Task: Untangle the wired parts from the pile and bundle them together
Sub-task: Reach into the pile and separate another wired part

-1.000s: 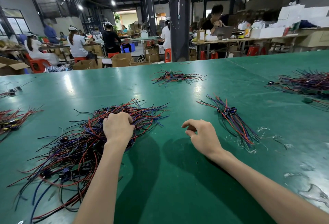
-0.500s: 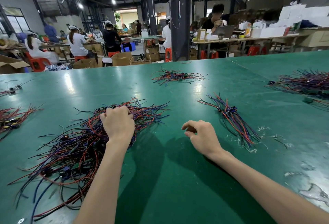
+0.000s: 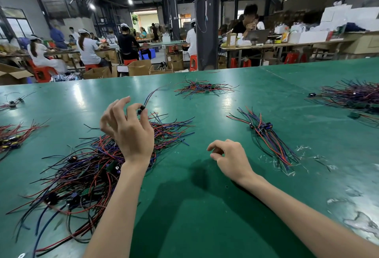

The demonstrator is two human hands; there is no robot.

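Observation:
A tangled pile of red, blue and black wired parts (image 3: pixel 86 175) lies on the green table (image 3: pixel 205 216) at the left. My left hand (image 3: pixel 127 132) is raised above the pile's far side. Between thumb and finger it pinches a small black wired part (image 3: pixel 141 109), whose blue and red wires arc up and away. The other fingers are spread. My right hand (image 3: pixel 231 159) hovers just above the table in the middle, fingers loosely curled, holding nothing. To its right lies a straightened bundle of wired parts (image 3: pixel 268 140) with blue connectors.
More wire heaps lie at the far middle (image 3: pixel 203 88), the far right (image 3: pixel 352 95) and the left edge (image 3: pixel 14 136). Bits of clear plastic (image 3: pixel 287 167) lie by the bundle. Beyond the table edge stand a dark pillar (image 3: pixel 206 32), cardboard boxes and seated workers.
My left hand has lifted off the pile and drawn one wired part up and away from it. My right hand has stayed in place.

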